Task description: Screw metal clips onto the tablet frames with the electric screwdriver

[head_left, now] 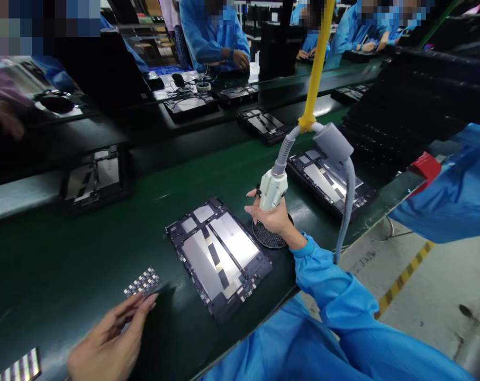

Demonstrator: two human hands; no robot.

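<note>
Your right grip (277,214) is closed around the driver (273,186), which tilts over the disc (269,239). Your left grip (110,336) is nearly closed at the near edge of the sheet (138,283); whether it has hold of anything, I cannot tell. 1 tablet (214,256), internals exposed, lies flat on the desk (84,248) between your 2 grips: left of the right grip, right of the left. Its long axis runs from far left to near right. Your right grip is nearer, just beside the right long edge.
</note>
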